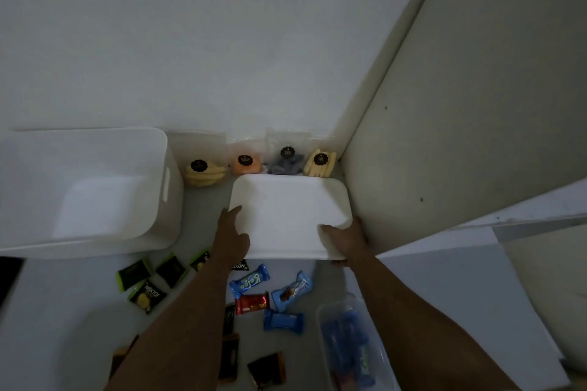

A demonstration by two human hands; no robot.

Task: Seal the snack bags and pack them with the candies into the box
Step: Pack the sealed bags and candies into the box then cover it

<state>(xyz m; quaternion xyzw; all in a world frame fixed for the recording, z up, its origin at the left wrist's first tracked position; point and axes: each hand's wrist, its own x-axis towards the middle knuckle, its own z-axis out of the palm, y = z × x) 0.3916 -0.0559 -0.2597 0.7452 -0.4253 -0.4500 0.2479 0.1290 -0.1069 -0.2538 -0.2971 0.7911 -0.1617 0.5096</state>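
Nearest to me, at the bottom right, a clear plastic container (352,349) holds blue-wrapped candies. To its left, loose candies lie scattered on the pale table (63,311): dark brown wrappers (266,370) closest, then a red bar (252,303) and blue wrapped bars (249,282), with green-and-black sachets (147,294) further left. My two bare forearms reach up across them. My left hand (232,232) presses its fingers onto the left edge of a white rectangular lid (286,213), and my right hand (344,240) clasps the lid's near right corner, thumb on top; both hands grip the lid. It lies flat against a tall pale panel (460,136) on the right, and I cannot tell whether it rests on the table or is lifted. To the left stands the open white box (85,190), well apart from the lid. Behind the lid, four clear snack bags (263,159) with dark round labels lean against the white wall (222,41): yellow, orange, blue-grey and pale yellow contents, left to right.
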